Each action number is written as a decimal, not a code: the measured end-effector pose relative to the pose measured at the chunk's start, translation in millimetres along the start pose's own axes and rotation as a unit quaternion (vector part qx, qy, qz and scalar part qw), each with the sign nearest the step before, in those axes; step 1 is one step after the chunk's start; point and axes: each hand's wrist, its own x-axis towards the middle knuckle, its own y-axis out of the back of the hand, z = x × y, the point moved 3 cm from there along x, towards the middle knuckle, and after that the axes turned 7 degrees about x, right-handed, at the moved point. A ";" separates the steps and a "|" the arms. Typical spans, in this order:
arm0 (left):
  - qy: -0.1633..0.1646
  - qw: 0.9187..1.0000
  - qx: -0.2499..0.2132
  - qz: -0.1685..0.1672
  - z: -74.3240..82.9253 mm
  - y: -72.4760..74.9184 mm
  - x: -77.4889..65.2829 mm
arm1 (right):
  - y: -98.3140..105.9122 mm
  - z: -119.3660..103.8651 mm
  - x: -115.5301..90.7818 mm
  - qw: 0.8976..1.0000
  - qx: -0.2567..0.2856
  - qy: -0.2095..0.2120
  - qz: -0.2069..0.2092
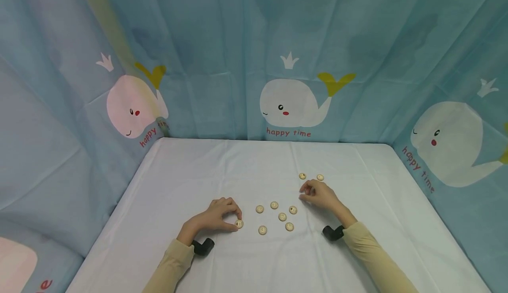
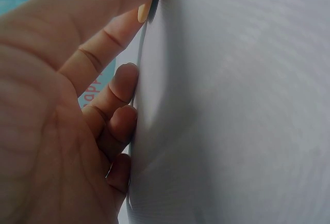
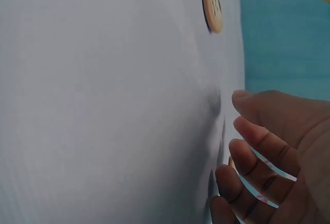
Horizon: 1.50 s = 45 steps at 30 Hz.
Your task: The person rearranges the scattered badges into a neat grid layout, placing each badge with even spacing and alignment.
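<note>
Between the thumb and index finger of my left hand (image 1: 219,214) is a round wooden button (image 1: 239,223), held at the table surface. In the left wrist view only a thin edge of this button (image 2: 143,12) shows past the thumb, and the other fingers curl near the cloth. My right hand (image 1: 322,195) hovers low over the cloth with fingers loosely bent and nothing between them. Just beyond it lie two buttons, a left one (image 1: 302,176) and a right one (image 1: 320,177). The right wrist view shows a holed button (image 3: 212,8) apart from the thumb.
Several more buttons lie loosely grouped between the hands, among them one at the front (image 1: 263,230) and one near the right hand (image 1: 293,210). A white cloth (image 1: 238,266) covers the table. Blue curtains (image 1: 222,63) with whale prints stand around its back and sides.
</note>
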 end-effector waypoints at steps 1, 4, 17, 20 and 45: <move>0.001 1.000 0.000 0.000 -0.2 -0.2 0.1 | -0.8 -2.3 -0.6 1.000 0.000 0.001 -0.004; 0.001 1.000 0.003 0.001 -1.0 -0.7 0.2 | -4.0 -8.0 -2.0 1.000 -0.005 0.011 -0.017; 0.005 1.000 0.003 -0.003 -1.9 -0.4 0.4 | -16.3 -23.1 -9.1 0.995 -0.014 0.071 -0.062; 0.009 1.000 0.003 -0.004 -2.4 -0.5 0.3 | -17.8 -26.2 -11.1 0.995 -0.007 0.069 -0.075; 0.001 1.000 0.004 0.001 -1.9 -1.4 -0.1 | -21.3 -35.7 -15.1 0.988 -0.081 0.083 -0.102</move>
